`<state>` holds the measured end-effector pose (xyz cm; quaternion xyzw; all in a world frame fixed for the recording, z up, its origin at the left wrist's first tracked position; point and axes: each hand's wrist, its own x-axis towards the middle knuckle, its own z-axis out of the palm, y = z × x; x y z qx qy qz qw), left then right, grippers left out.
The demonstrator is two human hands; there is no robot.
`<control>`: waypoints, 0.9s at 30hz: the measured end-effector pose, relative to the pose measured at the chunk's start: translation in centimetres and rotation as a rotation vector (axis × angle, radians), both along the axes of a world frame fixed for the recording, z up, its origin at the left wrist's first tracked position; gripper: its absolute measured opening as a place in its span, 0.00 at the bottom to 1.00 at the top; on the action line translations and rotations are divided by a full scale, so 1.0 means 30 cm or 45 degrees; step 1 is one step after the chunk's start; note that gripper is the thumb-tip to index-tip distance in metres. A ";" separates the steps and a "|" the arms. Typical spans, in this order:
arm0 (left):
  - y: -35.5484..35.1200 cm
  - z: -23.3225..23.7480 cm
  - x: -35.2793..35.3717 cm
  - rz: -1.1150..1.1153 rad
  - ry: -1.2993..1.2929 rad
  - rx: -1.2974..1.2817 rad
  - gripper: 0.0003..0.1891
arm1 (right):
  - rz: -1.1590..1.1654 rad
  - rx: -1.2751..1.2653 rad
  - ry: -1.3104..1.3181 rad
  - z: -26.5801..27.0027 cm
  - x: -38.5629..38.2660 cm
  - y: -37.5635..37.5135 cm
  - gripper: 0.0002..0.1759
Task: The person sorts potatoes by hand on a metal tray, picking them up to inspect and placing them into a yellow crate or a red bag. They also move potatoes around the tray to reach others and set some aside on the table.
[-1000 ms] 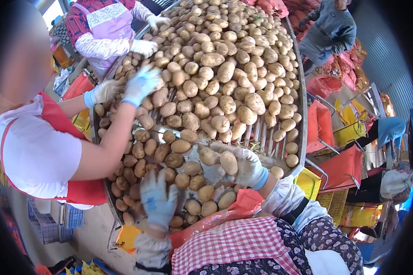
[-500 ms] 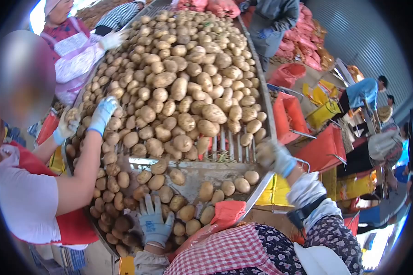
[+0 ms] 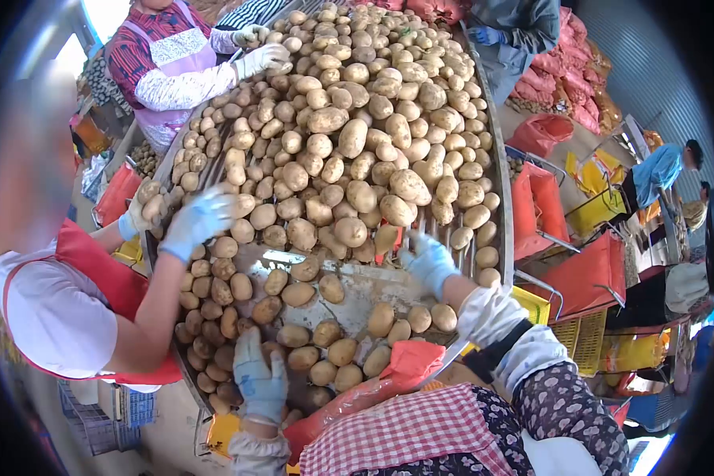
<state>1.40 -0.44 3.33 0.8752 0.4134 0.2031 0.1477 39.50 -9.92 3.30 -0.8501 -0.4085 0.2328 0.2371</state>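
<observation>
Holds the left hand (image 3: 259,379) low over the near left part of the metal worktop (image 3: 349,278), in a blue-and-white glove, open, with fingers raised and thumb apart, right beside the small, dark potatoes; hard to tell whether touching any. Reaches the right hand (image 3: 430,266), gloved alike and blurred by motion, to the near edge of the big pile, with fingers extended and loosely open; palm side hidden, so impossible to tell about any grip on a potato.

Look at the potatoes (image 3: 352,138): heaped thickly over the far part of the worktop, spilling down to the metal slats (image 3: 462,255) near the right hand. Mostly yellow-brown and matt, round to long oval, in mixed sizes, many smeared with dry soil. Notice browner, dirtier ones crowded at the near left, and smoother, paler ones in a short row to the right of them, just above a crumpled red plastic sheet (image 3: 373,389). Between pile and near group, see scuffed grey metal with wet-looking shine.

To the left, see a co-worker in a red apron (image 3: 107,266), one gloved hand (image 3: 202,220) over the pile's edge, the other (image 3: 144,208) around a potato. Farther off, see another co-worker in a purple apron (image 3: 184,51), with gloved hands at the pile. To the right, see red bins (image 3: 583,274) and yellow crates (image 3: 583,341).
</observation>
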 end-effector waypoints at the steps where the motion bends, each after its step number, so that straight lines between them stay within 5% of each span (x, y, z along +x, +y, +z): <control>1: 0.012 -0.004 0.044 -0.018 -0.015 0.061 0.30 | 0.050 -0.096 -0.143 -0.044 -0.059 0.025 0.27; 5: 0.101 0.028 0.255 -0.183 -0.072 -0.008 0.31 | 0.294 -0.008 0.074 0.039 -0.131 0.005 0.25; 7: 0.158 0.023 0.384 -0.394 -0.127 0.045 0.34 | 0.335 0.449 -0.336 0.064 -0.059 0.008 0.26; 10: 0.261 0.038 0.612 -0.376 -0.194 0.007 0.40 | 0.092 0.616 -0.551 0.089 0.122 0.118 0.41; 12: 0.371 -0.002 0.749 -0.352 -0.197 0.086 0.42 | 0.002 0.482 -0.583 0.085 0.238 0.192 0.48; 14: 0.455 -0.051 0.848 -0.150 -0.148 0.265 0.42 | 0.015 0.260 -0.266 0.103 0.297 0.248 0.46; 18: 0.490 -0.118 0.859 -0.098 0.212 0.270 0.41 | -0.073 0.173 -0.161 0.035 0.247 0.274 0.44; 21: 0.434 -0.125 0.759 -0.255 0.135 0.208 0.38 | -0.229 0.841 0.720 -0.048 0.140 0.247 0.35; 22: 0.394 -0.112 0.710 -0.256 0.140 0.202 0.38 | -0.232 0.836 0.724 -0.065 0.145 0.222 0.35; 24: 0.310 -0.063 0.604 -0.258 0.286 0.342 0.38 | -0.001 0.928 2.200 -0.091 0.183 0.165 0.34; 25: 0.277 -0.039 0.549 -0.205 0.306 0.232 0.38 | -0.371 1.033 2.293 -0.014 0.123 0.165 0.37; 27: 0.212 -0.027 0.397 -0.121 0.359 -0.002 0.38 | -0.576 0.905 2.278 0.058 0.077 0.133 0.40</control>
